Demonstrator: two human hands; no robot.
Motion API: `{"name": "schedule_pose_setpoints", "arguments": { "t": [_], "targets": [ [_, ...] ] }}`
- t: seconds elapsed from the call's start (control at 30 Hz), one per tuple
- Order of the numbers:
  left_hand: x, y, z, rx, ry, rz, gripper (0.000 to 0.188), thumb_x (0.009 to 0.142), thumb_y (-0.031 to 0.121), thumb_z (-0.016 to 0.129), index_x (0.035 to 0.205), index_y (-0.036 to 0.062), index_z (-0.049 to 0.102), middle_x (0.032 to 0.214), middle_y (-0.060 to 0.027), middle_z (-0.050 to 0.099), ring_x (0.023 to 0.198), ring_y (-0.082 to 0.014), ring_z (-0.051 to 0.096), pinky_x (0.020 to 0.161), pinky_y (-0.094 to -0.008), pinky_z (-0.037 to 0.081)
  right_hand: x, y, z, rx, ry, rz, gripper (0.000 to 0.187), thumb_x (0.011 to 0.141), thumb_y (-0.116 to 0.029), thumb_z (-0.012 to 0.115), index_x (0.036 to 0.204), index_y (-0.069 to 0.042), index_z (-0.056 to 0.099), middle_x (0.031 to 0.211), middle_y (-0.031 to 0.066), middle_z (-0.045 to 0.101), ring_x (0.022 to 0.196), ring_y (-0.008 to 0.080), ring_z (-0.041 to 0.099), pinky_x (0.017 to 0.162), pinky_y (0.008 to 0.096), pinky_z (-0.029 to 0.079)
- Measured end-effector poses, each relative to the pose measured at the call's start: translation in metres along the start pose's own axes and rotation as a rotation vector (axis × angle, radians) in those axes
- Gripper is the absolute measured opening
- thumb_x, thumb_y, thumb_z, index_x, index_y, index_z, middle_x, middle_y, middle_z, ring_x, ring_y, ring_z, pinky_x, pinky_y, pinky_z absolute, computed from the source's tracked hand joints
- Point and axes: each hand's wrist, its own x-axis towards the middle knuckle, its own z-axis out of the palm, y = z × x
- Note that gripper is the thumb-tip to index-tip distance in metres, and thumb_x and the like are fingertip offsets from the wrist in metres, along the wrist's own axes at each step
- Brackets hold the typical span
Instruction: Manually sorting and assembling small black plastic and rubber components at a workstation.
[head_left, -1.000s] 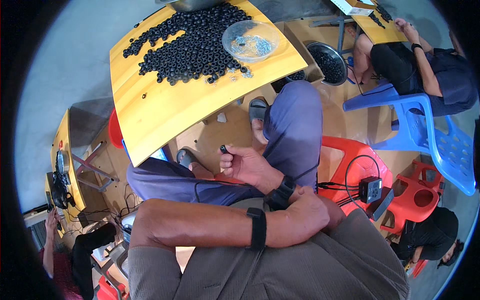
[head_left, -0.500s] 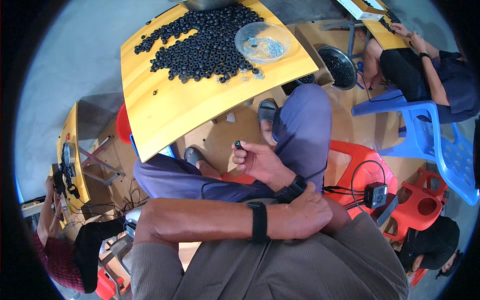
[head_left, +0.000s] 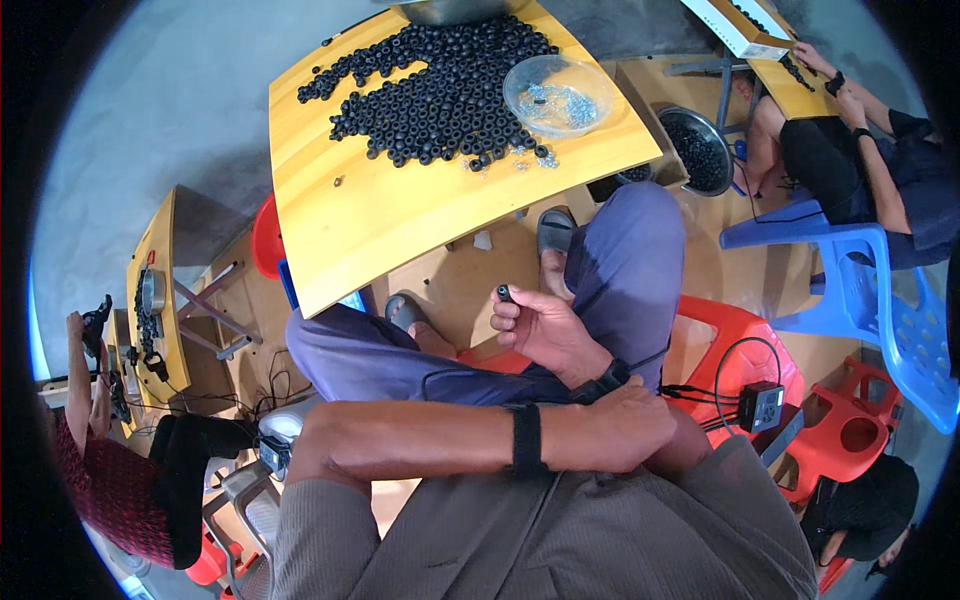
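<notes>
My right hand (head_left: 548, 335) is raised above my lap, palm up. Between its thumb and curled fingers it pinches a small black tube-shaped piece (head_left: 504, 293). My left hand (head_left: 632, 428) lies across my right forearm, fingers wrapped round it just behind the black wristband (head_left: 604, 382); part of its fingers is hidden. Beyond my knees, many black ring-shaped pieces (head_left: 430, 110) are heaped on the yellow table (head_left: 400, 220). A clear round tub (head_left: 558, 95) with small shiny bits in it stands at the right of the heap, and a few bits lie loose in front.
A metal bowl (head_left: 455, 10) sits at the table's far edge. On the floor to the right stands a basin (head_left: 700, 150) of black pieces. Red stool (head_left: 735, 325), cables and a black box (head_left: 762, 406) are at my right. Other people work at left and right.
The whole view has shifted, so the table and my hands appear a little further right and lower. Both hands keep their grip. The person at left has raised a black object.
</notes>
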Motion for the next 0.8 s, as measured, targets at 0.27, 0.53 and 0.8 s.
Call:
{"name": "schedule_pose_setpoints", "arguments": {
  "t": [0.27,0.53,0.8],
  "targets": [
    [-0.029,-0.019,-0.076,-0.026,0.527,-0.228,0.018,0.07,0.008,0.071,0.088,0.003,0.073,0.086,-0.0139,0.07,0.083,-0.0309,0.068,0.081,-0.044,0.053,0.003,-0.009,-0.003,0.114,-0.055,0.164,0.026,0.102,-0.027,0.058,0.112,-0.003,0.061,0.08,-0.0032,0.054,0.077,0.0128,0.052,0.072,0.0313,0.046],
    [-0.166,-0.126,-0.155,0.509,1.069,-0.751,0.011,0.081,0.004,0.072,0.09,-0.001,0.073,0.08,-0.0127,0.07,0.065,-0.0211,0.067,0.063,-0.033,0.054,-0.001,-0.001,0.009,-0.014,0.032,-0.006,0.024,0.101,-0.027,0.06,0.108,-0.004,0.06,0.078,-0.0042,0.053,0.076,0.0106,0.049,0.068,0.0272,0.041],
    [-0.192,-0.143,-0.148,0.544,0.973,-0.718,0.016,0.08,0.005,0.072,0.095,-0.0004,0.072,0.083,-0.0132,0.065,0.073,-0.0307,0.064,0.069,-0.041,0.053,-0.003,-0.001,0.011,-0.016,0.046,0.02,0.023,0.101,-0.027,0.06,0.106,-0.005,0.061,0.078,-0.0049,0.05,0.075,0.0103,0.047,0.068,0.027,0.04]
  ]
}}
